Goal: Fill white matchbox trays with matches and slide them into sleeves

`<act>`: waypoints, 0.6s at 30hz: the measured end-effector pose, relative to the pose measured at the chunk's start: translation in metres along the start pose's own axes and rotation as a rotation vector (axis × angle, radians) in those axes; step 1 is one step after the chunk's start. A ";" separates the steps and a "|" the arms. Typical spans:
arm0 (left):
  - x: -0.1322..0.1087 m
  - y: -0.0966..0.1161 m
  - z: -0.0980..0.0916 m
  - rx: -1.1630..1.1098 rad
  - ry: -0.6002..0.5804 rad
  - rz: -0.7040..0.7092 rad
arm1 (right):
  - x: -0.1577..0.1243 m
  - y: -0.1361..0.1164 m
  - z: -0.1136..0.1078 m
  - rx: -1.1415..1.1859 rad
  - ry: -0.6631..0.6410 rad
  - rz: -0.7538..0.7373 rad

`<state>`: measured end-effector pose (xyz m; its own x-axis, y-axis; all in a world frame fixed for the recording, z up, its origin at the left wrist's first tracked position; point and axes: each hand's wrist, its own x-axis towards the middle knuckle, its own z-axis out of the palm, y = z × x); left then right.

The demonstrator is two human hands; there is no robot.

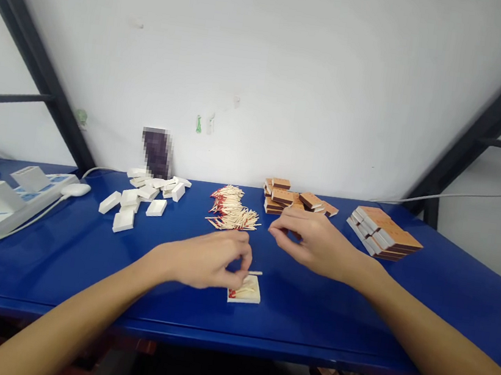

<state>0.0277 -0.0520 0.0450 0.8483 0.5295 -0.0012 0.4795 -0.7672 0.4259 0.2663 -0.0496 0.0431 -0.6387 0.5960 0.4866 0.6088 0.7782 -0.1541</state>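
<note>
My left hand (217, 261) is at the front middle of the table, thumb and fingertips pinched over a small white matchbox tray (254, 297). Several red-headed matches lie in that tray, partly covered by my fingers. A match (256, 273) sticks out to the right from the pinch. To the right and farther back, my right hand (310, 240) hovers with thumb and forefinger closed together; anything between them is too small to make out. Just left of it is a heap of loose matches (231, 209). Behind it lie brown matchboxes (282, 196) in a loose pile.
White empty trays (129, 198) are scattered at the back left. A neat stack of brown matchboxes (385, 233) stands at the right. A power strip (12, 205) with plugs and cables occupies the left end of the blue table (307, 318). A white wall rises behind.
</note>
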 end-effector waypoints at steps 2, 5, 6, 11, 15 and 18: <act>0.000 0.006 0.006 0.022 -0.048 0.003 | 0.000 0.001 0.002 -0.006 -0.013 0.009; 0.001 0.006 0.013 0.074 -0.080 -0.017 | -0.001 -0.002 0.010 -0.008 -0.102 -0.012; 0.001 0.005 0.014 0.088 -0.077 -0.021 | -0.001 -0.003 0.013 -0.004 -0.139 -0.025; 0.000 0.002 0.013 0.163 -0.017 0.029 | -0.003 -0.006 0.022 0.055 -0.255 -0.072; -0.002 -0.009 0.002 0.130 -0.030 0.053 | -0.002 -0.007 0.022 0.171 -0.269 -0.050; -0.005 -0.034 -0.011 0.182 0.065 -0.035 | -0.002 -0.008 0.024 0.297 -0.272 -0.021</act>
<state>0.0045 -0.0250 0.0406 0.8168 0.5749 0.0480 0.5462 -0.7975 0.2562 0.2514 -0.0518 0.0226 -0.7750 0.5789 0.2535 0.4573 0.7905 -0.4073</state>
